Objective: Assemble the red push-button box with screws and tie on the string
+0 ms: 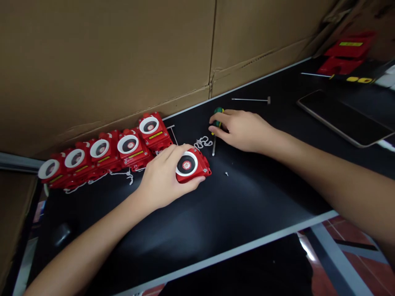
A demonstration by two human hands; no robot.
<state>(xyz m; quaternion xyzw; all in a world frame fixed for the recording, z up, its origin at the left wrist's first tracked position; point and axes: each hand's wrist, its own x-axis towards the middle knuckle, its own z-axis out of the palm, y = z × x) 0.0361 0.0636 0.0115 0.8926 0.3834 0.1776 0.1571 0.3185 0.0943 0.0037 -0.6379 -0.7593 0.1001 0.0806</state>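
My left hand (165, 176) is wrapped round a red box-shaped device (201, 163) with a white ring and a dark round centre, which rests on the black table. A white cord (203, 142) lies just behind it. Farther right, my right hand (242, 127) has its fingers closed round the green and yellow handle of a screwdriver (219, 111). The screwdriver's metal shaft points toward me, its tip near the tabletop. A small screw (226, 174) lies on the table to the right of the red device.
Several similar red devices (128, 144) stand in a row at the left, against a cardboard wall (123, 57). A T-handled tool (249, 99), a phone (342, 117) and a yellow-black screwdriver (348, 78) lie at the right. More red parts (348, 49) sit behind.
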